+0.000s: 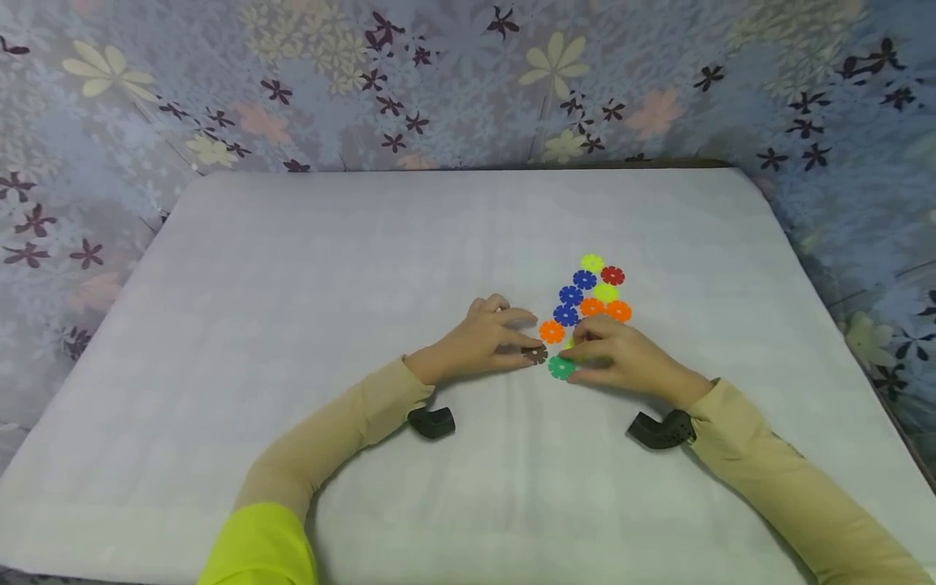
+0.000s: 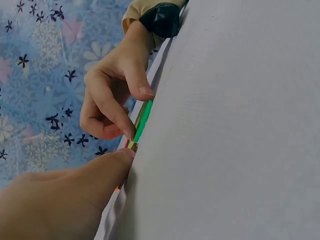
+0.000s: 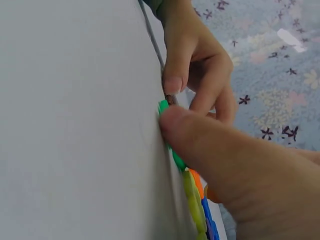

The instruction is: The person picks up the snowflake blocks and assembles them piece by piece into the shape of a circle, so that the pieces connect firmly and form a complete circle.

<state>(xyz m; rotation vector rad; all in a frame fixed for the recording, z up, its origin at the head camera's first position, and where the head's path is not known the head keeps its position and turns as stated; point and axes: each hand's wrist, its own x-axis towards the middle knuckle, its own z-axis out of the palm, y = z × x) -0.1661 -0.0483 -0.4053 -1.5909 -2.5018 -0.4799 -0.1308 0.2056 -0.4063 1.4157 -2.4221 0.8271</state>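
Note:
In the head view my left hand (image 1: 484, 340) pinches a brown notched, flower-shaped disc (image 1: 539, 355) by its left side, between thumb and fingers. Just right of it, my right hand (image 1: 630, 361) grips a green notched disc (image 1: 560, 369) at its right edge. Both discs lie close beside each other, low over the white tabletop. An orange disc (image 1: 552, 331) sits right above them, and a yellow-green one is mostly hidden under the right fingers. Edge-on in the right wrist view, the green disc (image 3: 178, 160) shows under my right thumb.
Beyond the hands, blue discs (image 1: 571, 295), orange discs (image 1: 618, 310), yellow-green discs (image 1: 592, 262) and a red disc (image 1: 613, 275) lie joined or close together in a slanting cluster. The white table (image 1: 329, 244) ends at a flower-patterned wall (image 1: 453, 73). Black wrist devices (image 1: 431, 423) hang below both sleeves.

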